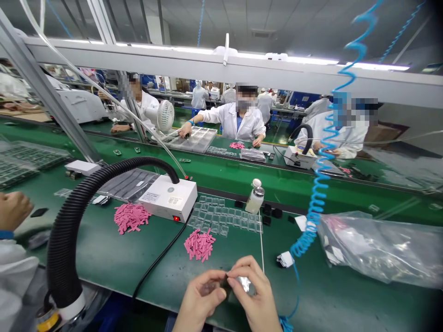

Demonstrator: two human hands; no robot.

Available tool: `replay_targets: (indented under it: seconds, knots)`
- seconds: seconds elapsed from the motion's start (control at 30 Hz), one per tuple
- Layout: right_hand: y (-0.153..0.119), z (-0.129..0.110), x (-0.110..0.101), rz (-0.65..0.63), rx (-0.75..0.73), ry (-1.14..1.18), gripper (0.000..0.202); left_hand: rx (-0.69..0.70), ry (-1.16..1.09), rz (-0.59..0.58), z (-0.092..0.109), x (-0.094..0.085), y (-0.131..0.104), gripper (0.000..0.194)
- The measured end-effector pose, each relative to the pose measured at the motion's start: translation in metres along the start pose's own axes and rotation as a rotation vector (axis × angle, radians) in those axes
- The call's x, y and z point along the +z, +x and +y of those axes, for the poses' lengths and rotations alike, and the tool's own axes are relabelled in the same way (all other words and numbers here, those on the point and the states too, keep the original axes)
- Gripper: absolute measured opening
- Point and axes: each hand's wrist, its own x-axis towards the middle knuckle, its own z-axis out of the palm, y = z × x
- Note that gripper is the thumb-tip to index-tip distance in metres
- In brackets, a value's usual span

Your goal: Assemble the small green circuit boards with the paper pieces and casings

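My left hand [204, 297] and my right hand [254, 293] meet low in the middle of the view, above the front edge of the green table [121, 265]. Fingertips of both hands pinch a small dark piece between them, mostly covered by the fingers. Something shiny and silvery shows behind my right fingers; what it is cannot be made out. Just beyond my hands lies a pile of pink strips [200, 244]. Rows of clear plastic pieces [224, 216] sit behind that pile.
A white box [169, 196] with a thick black hose [69, 216] stands left, beside another pink pile [131, 217]. A bottle [255, 199] stands behind the clear pieces. Right are a coiled blue hose [320, 193] and a plastic bag [380, 249]. A co-worker's hand [14, 210] is far left.
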Motion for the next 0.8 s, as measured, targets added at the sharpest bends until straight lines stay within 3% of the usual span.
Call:
replay_targets:
  seconds: [0.27, 0.8]
  knots:
    - [0.000, -0.001, -0.001, 0.013, -0.073, -0.045, 0.012, 0.033, 0.065, 0.041, 0.003, 0.001, -0.002, 0.040]
    - [-0.001, -0.008, 0.004, 0.087, -0.068, -0.033, 0.012, 0.160, 0.152, 0.047, 0.013, 0.004, -0.004, 0.031]
